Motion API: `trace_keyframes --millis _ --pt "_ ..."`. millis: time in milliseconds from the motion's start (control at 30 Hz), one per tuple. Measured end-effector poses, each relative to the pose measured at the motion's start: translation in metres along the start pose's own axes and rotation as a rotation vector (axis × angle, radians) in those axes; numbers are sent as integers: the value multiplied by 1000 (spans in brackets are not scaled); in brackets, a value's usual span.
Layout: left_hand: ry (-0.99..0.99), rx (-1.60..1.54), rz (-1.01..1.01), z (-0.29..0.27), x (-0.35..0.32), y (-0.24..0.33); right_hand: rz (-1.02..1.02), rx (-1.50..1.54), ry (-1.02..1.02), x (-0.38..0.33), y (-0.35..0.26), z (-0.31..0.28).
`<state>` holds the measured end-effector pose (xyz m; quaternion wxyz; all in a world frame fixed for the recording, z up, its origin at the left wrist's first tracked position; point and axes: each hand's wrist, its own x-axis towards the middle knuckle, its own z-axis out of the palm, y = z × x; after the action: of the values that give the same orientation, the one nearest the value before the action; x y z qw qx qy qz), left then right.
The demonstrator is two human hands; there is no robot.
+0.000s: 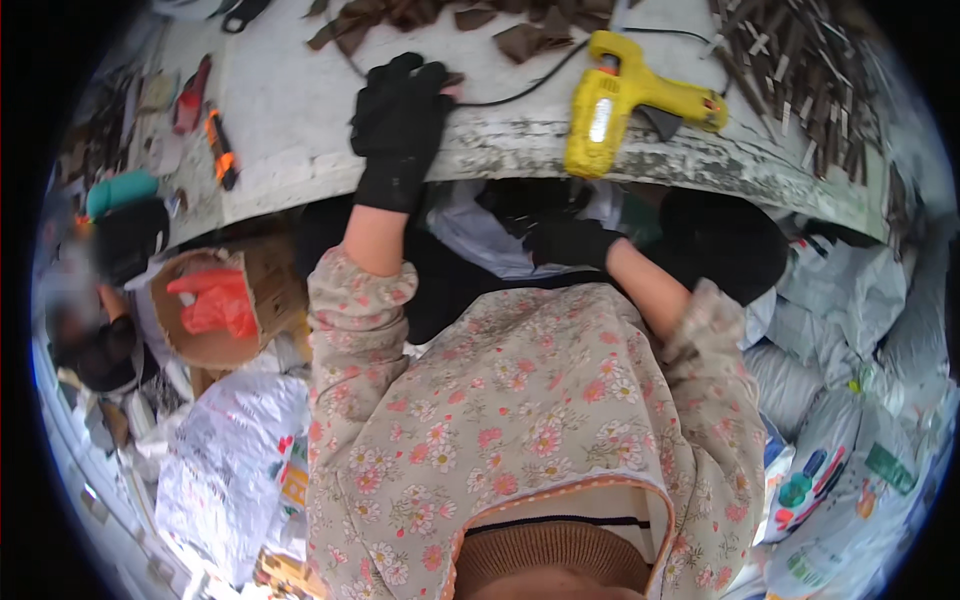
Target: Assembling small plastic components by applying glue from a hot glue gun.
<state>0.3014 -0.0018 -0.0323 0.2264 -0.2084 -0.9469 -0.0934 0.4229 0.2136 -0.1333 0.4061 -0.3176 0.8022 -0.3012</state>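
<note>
My left hand (400,120), in a black glove, rests on the worn white tabletop near its front edge. Its fingers are curled, with a small pinkish-brown piece (453,86) showing at their right side; I cannot make out what it is. Below the table edge, my right hand (575,243), also black-gloved, reaches over an open white plastic bag (465,235) between my knees. Dark contents (525,200) show in the bag, and the right fingertips merge with them in shadow. A yellow glue gun (610,105) lies on the table to the right of my left hand.
Brown leaf-like pieces (530,35) lie at the back; thin brown strips (800,85) pile at the right. A black cord (530,90) crosses the table. An orange cutter knife (219,150) lies left. Below are a cardboard box (270,295) and stuffed plastic bags (235,470). Another person's arm (115,305) shows far left.
</note>
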Motion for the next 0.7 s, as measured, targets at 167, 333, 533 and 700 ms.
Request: trace_keyframes --millis 167,333,533,700 --pt "91 -44 -54 -3 4 8 95 507 594 -162 -16 -104" --pt "66 -896 -486 -34 -46 67 762 -554 1043 -170 76 -197" --pt "-229 -1623 -926 -42 -105 127 516 -192 1049 -182 84 -185" --pt "-357 -1659 -953 -26 -109 133 -61 793 1159 -168 26 -153"
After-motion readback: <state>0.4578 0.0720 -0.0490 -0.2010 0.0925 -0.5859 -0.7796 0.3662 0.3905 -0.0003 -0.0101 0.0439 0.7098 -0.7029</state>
